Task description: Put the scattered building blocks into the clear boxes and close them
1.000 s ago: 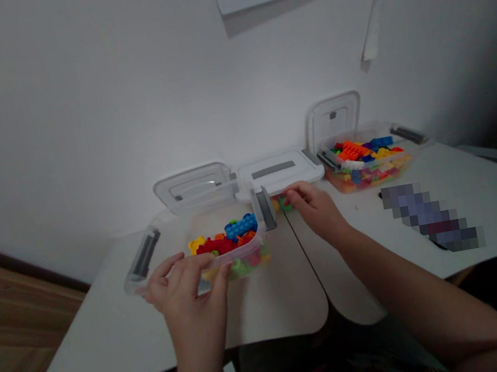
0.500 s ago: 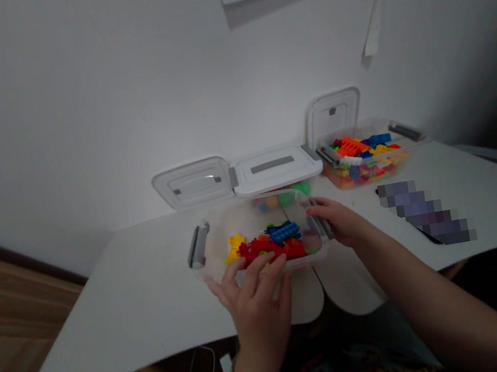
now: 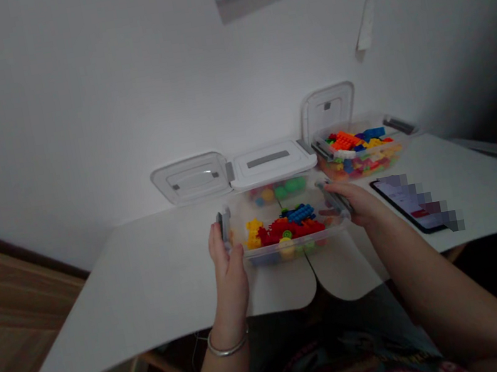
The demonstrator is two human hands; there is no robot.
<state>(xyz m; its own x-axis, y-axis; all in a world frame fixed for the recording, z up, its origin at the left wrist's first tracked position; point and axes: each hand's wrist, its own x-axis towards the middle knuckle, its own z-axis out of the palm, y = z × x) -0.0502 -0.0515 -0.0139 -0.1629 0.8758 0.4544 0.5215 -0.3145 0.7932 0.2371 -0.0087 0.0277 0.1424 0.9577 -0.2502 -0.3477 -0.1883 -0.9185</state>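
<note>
A clear plastic storage box (image 3: pixel 266 251) with grey side latches is gripped at both ends. My left hand (image 3: pixel 227 259) is closed on its left end, thumb at the near corner and fingers along the outer side. My right hand (image 3: pixel 358 199) is closed on the right end, by the latch there. Inside the box lie red toy pieces (image 3: pixel 279 230), a yellow piece (image 3: pixel 253 233) and blue pieces (image 3: pixel 299 213). Whether the box rests on the white table (image 3: pixel 152 291) or hangs just above it, I cannot tell.
Behind stands a box with a white lid (image 3: pixel 268 163), green and yellow balls showing below. An upright clear lid (image 3: pixel 192 178) leans on the wall. An open box of colourful bricks (image 3: pixel 358 155) stands at the back right. A phone (image 3: pixel 416 202) lies to the right.
My left hand has left the box's near edge and taken its left end. The box has shifted to the right, with my right hand still on its right end.
</note>
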